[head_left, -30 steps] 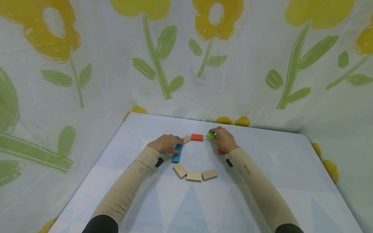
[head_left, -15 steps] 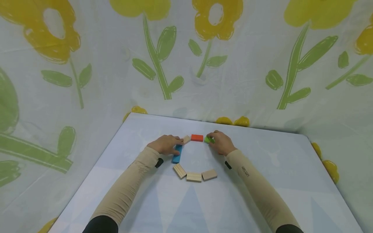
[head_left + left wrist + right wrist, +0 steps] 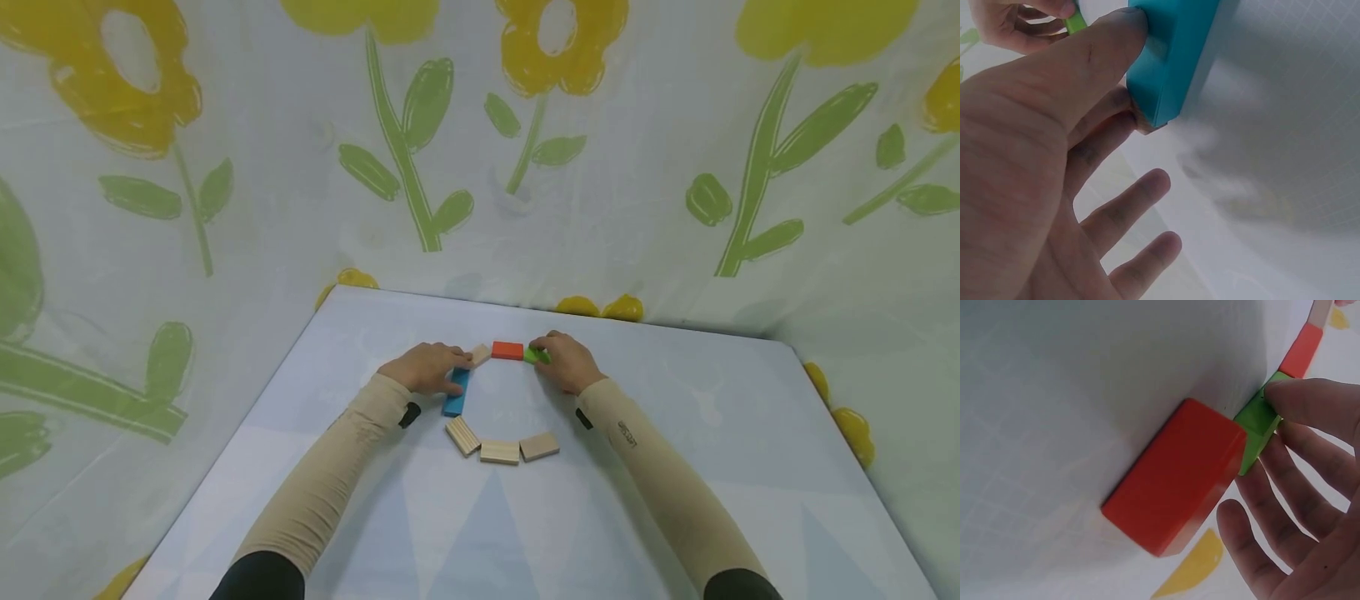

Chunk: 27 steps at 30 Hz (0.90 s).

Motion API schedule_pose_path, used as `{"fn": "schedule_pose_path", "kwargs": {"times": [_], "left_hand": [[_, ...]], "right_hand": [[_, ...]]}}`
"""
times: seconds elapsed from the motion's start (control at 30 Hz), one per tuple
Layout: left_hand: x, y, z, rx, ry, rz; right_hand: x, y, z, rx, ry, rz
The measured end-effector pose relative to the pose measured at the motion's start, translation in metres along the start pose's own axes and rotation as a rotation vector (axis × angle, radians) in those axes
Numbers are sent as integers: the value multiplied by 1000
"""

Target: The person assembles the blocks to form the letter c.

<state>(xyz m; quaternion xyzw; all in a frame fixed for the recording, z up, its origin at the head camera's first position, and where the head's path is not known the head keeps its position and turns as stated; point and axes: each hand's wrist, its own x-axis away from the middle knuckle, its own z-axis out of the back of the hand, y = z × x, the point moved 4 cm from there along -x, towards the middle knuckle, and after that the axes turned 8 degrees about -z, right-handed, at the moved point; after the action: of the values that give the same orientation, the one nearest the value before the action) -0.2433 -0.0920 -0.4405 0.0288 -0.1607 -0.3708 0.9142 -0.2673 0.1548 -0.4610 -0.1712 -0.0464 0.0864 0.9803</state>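
My right hand (image 3: pixel 567 363) pinches a green block (image 3: pixel 531 356) at the right end of a red block (image 3: pixel 507 351). In the right wrist view, the thumb lies on top of the green block (image 3: pixel 1258 417) and fingers are at its outer side. A second red block (image 3: pixel 1172 478) stands near its other end; the right hand hides it in the head view. My left hand (image 3: pixel 427 368) holds a blue block (image 3: pixel 455 401), thumb against its face, fingertips by the plain wooden block (image 3: pixel 481 355) at its far end. Its other fingers are spread.
Three plain wooden blocks, left (image 3: pixel 462 436), middle (image 3: pixel 500 452) and right (image 3: pixel 539 446), form the near side of a ring of blocks on the white table (image 3: pixel 675 467). A flower-print cloth (image 3: pixel 630 167) hangs behind the table's far edge.
My right hand has brought the green block left and slightly nearer, up against the end of the far red block. The left hand has stayed in place on the blue block.
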Motion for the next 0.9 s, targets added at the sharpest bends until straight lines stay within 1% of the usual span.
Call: {"fn": "schedule_pose_path", "kwargs": {"times": [0.17, 0.4, 0.67, 0.77, 0.9], "left_hand": [[-1, -1, 0, 6, -3, 3], [0, -2, -1, 7, -6, 1], [-1, -1, -2, 3, -13, -3], [-1, -1, -2, 5, -14, -10], [-1, -2, -1, 3, -9, -14]], "right_hand": [[3, 0, 2, 3, -4, -3], [8, 11, 8, -26, -8, -42], [22, 26, 24, -83, 34, -40], [29, 30, 28, -95, 40, -40], [37, 33, 29, -110, 48, -20]]}}
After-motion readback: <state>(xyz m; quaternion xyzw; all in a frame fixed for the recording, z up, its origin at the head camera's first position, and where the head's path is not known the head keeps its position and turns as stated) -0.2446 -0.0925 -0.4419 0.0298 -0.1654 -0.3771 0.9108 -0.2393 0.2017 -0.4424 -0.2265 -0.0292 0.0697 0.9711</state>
